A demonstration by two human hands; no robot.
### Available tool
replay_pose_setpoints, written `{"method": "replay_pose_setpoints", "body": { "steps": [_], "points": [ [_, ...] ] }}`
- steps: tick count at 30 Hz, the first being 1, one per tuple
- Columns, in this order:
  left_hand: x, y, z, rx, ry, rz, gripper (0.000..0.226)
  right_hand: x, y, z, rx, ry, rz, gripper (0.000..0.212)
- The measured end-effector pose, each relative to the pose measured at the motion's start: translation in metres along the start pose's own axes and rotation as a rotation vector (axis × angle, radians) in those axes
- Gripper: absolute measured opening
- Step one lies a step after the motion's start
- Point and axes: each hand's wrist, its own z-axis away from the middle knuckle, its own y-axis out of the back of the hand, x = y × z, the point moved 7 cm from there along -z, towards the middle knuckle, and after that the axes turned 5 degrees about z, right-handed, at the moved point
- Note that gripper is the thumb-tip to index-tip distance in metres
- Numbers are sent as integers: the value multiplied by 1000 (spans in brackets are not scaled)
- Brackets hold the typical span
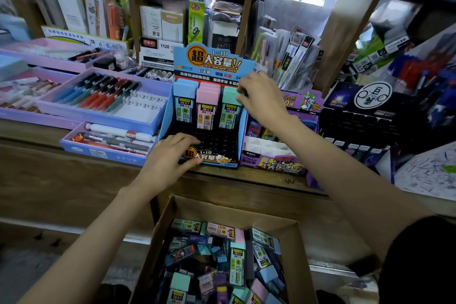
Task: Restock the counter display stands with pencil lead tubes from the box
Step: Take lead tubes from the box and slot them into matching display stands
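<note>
Presently, right hand [264, 100] pinches green-capped lead tube [230, 113] into blue display stand [214, 61]; left hand [167, 158], fingers spread, steadies its front.

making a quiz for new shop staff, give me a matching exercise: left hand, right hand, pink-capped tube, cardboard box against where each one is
1 left hand
2 right hand
3 pink-capped tube
4 cardboard box

A middle slot of the blue stand
B in front of the counter, holding loose tubes
C grips the green-capped tube
D rests on the stand's front edge

Pairs: 1-D, 2-C, 3-A, 4-B
</note>
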Motion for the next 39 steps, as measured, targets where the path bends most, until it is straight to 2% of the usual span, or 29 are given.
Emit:
{"method": "replay_pose_setpoints", "body": {
  "steps": [3, 7, 11, 16, 22, 25, 28, 31, 35, 39],
  "points": [
    [10, 7, 0, -17, -16, 37, 39, -2, 9, 8, -2, 33, 7, 27],
    [35, 28, 8, 51, -108, 81, 31, -4, 37, 38, 39, 71, -80, 25],
    [48, 28, 34, 13, -68, 217, 25, -5, 38, 101, -164, 105, -215, 22],
    [45, -23, 92, -120, 44, 298, 19, -3, -4, 200, -404, 88, -346, 18],
    [7, -116, 172, -362, 377, 386, 20, -6, -105, 312, -747, -182, -530, 17],
    [-17, -150, 208, -467, 532, 306, 29, -8, -150, 355, -865, -316, -542, 19],
    [-35, -170, 233, -564, 667, 255, 45, -2, -178, 394, -944, -530, -454, 34],
    [-42, -182, 241, -647, 682, 247, 56, -13, -197, 425, -1071, -578, -389, 47],
    [-43, -188, 246, -677, 671, 285, 60, -26, -204, 444, -993, -645, -510, 56],
    [-49, -192, 248, -629, 786, 316, 58, -28, -207, 454, -916, -661, -481, 46]
  ]
}}
